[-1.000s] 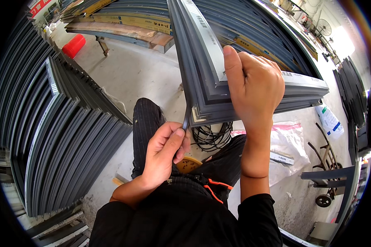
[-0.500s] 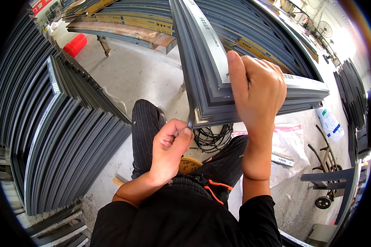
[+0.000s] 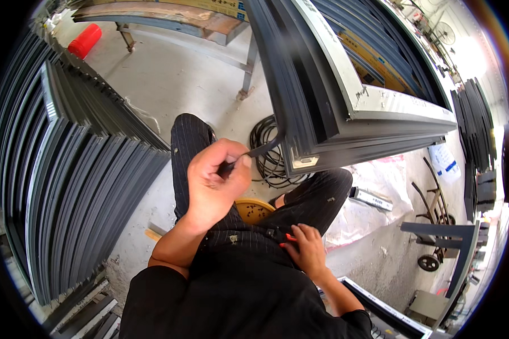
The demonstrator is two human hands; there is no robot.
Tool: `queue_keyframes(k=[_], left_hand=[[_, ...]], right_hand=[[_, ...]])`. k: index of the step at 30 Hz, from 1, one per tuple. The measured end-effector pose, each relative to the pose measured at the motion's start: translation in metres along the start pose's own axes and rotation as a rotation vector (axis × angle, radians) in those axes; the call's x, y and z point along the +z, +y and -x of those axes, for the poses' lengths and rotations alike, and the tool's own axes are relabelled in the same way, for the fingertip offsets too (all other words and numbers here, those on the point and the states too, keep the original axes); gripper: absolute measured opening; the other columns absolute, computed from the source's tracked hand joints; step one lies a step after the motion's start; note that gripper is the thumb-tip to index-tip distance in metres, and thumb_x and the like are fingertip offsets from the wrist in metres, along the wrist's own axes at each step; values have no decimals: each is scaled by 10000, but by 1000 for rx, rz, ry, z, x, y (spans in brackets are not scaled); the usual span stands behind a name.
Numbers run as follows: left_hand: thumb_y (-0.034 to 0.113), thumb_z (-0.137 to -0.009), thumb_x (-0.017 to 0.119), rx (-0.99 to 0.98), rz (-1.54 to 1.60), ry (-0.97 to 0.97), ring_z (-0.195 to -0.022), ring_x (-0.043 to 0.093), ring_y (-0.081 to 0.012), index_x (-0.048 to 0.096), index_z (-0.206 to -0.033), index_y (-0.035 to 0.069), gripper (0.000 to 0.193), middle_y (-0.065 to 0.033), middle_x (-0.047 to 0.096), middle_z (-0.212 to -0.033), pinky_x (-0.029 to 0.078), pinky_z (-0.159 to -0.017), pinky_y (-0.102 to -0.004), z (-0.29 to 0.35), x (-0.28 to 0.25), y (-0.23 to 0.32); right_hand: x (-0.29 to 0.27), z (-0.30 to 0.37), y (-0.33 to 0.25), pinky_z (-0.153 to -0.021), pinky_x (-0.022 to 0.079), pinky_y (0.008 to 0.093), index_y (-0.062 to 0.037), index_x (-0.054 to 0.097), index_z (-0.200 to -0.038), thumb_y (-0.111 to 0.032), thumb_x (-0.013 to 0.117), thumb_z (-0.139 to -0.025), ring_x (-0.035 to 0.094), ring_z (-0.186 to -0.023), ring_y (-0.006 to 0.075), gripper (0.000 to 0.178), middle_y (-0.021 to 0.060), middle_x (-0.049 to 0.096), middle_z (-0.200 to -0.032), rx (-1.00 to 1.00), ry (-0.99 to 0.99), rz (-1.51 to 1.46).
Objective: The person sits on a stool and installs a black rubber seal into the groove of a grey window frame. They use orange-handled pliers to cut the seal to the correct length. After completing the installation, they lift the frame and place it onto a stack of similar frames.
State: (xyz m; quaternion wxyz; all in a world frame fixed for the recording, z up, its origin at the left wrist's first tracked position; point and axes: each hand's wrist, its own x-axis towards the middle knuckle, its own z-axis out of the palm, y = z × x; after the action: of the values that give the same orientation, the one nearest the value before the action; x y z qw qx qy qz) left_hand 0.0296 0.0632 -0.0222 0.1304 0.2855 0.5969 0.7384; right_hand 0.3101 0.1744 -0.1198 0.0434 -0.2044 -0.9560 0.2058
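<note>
Head view: the left hand (image 3: 216,182) sits at the centre of the frame, fingers curled tight around the end of a black rubber strip (image 3: 261,150). The strip runs from the closed fist up and to the right to the lower corner of a dark grey window frame (image 3: 345,121), which fills the upper right of the frame. The corner of the window frame shows a pale cut end just right of the strip.

The right hand (image 3: 306,248) lies lower, right of centre, down at the person's lap. Its fingers are bent over a small red-handled tool (image 3: 287,238) resting on the dark striped trousers; only a bit of the red shows, and I cannot tell how firmly the hand has closed on it.

A coil of black cable (image 3: 270,161) lies on the concrete floor (image 3: 169,79) just behind the strip, beneath the window frame's corner. A stack of dark grey profiles (image 3: 79,186) leans along the left side of the frame. A yellow round stool (image 3: 254,210) shows between the knees. A red cylinder (image 3: 85,40) lies at the upper left, and a white plastic sheet (image 3: 373,198) is spread at the right.
</note>
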Motion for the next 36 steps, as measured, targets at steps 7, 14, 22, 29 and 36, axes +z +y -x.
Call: queue_keyframes(k=[7, 14, 22, 29, 36], left_hand=[[-9, -930, 597, -68, 44, -84, -684, 416, -8, 611, -924, 5, 21, 41, 550, -792, 336, -604, -179, -1, -8, -2], [-16, -906, 625, -67, 141, -59, -605, 377, 9, 611, -881, 12, 40, 71, 492, -680, 283, -523, -183, 3, 0, 7], [-9, -905, 624, -76, 119, -96, -599, 384, 7, 614, -889, 5, 23, 64, 489, -663, 292, -519, -193, 4, -3, 5], [11, -891, 645, 45, -95, -165, -613, 434, -51, 632, -897, 15, 15, 12, 522, -708, 322, -520, -216, -6, -17, 19], [8, -825, 665, 313, -559, -213, -647, 518, -264, 650, -908, 18, 85, -90, 547, -721, 410, -585, -363, -15, -27, 39]], right_hand=[[13, 9, 1, -861, 466, 441, -78, 664, -1121, -318, 774, -726, 555, -1033, 316, 475, 109, 608, -1052, 134, -248, 80], [4, -15, 26, -758, 513, 416, -62, 687, -992, -338, 747, -699, 601, -895, 358, 407, 133, 626, -878, 90, -361, -93], [-73, -92, -38, -917, 487, 488, -11, 530, -1292, -264, 693, -851, 623, -964, 252, 533, 139, 608, -1014, 394, -464, -1873], [-82, -134, -80, -742, 471, 383, 28, 544, -1139, -117, 727, -844, 585, -854, 306, 376, 158, 578, -958, -177, -84, -583], [-100, -146, -96, -844, 496, 406, 8, 554, -1282, -88, 718, -821, 603, -978, 376, 498, 205, 605, -1084, -230, 32, -393]])
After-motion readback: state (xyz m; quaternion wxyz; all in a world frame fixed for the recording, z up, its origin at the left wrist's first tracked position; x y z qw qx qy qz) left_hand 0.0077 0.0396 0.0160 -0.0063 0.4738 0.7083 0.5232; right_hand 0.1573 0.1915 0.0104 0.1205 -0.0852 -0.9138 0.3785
